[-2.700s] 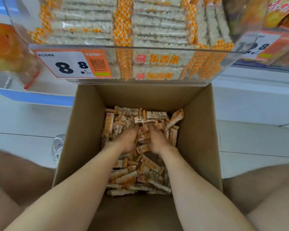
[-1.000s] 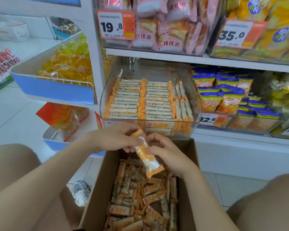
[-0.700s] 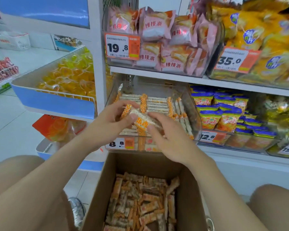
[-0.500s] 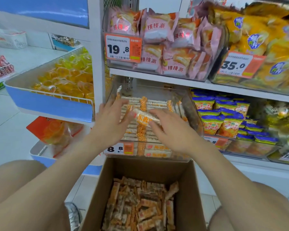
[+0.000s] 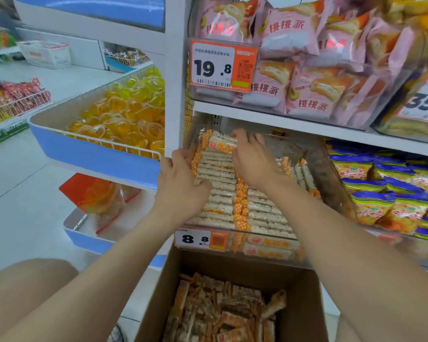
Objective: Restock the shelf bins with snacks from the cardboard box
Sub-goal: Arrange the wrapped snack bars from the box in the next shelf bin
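One rice-cracker packet (image 5: pixel 220 144), laid label-up at the back of the left row (image 5: pixel 219 206) in the clear shelf bin (image 5: pixel 331 183), centre frame; straight fingers of the right hand (image 5: pixel 253 160) press it flat, while the left hand (image 5: pixel 183 180), unclenched, apparently squares the row's ends.

Both hands reached into the clear bin (image 5: pixel 265 236). The right hand (image 5: pixel 253 161) laid spread fingers over one end of a snack packet (image 5: pixel 220 144) at the back of the rows. The left hand (image 5: pixel 181 178) touched the orange-checked ends of the rows, its thumb lying on them. Below the forearms stood the cardboard box (image 5: pixel 304 304), with loose packets (image 5: pixel 220 314) in it. Pink bags (image 5: pixel 307 58) sat above the hands, jelly cups (image 5: pixel 124 114) to their left, and blue-topped bags (image 5: pixel 381 191) to their right.
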A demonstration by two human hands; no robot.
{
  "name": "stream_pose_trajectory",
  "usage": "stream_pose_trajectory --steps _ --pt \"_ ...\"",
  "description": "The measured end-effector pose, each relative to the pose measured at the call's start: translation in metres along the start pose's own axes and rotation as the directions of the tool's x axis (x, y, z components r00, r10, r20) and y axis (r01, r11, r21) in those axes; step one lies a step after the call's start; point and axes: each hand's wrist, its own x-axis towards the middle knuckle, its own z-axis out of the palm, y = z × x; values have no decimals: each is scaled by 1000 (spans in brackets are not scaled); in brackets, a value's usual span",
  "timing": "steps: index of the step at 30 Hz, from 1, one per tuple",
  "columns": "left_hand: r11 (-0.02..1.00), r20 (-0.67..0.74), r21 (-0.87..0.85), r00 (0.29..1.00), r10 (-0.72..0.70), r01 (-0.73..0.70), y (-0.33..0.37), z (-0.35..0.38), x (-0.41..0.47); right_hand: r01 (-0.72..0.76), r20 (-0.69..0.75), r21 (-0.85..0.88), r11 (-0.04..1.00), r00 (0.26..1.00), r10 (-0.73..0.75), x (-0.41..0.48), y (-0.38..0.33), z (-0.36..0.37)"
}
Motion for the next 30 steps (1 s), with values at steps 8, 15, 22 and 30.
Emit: stream_pose_trajectory --steps 8,15,22,30 --pt "998 -60 50 998 34 -31 -1 7 1 -88 -118 17 996 989 89 26 -7 24" --pt "989 -47 139 997 53 -46 0 6 -5 38 -20 -205 978 999 -43 15 -5 13" --pt "918 -130 355 963 237 -178 -4 3 -17 0 -38 -179 984 999 -7 -18 -11 -14" --pt "892 4 73 894 448 -447 1 -12 -80 50 32 385 922 997 -68 -158 -54 -90"
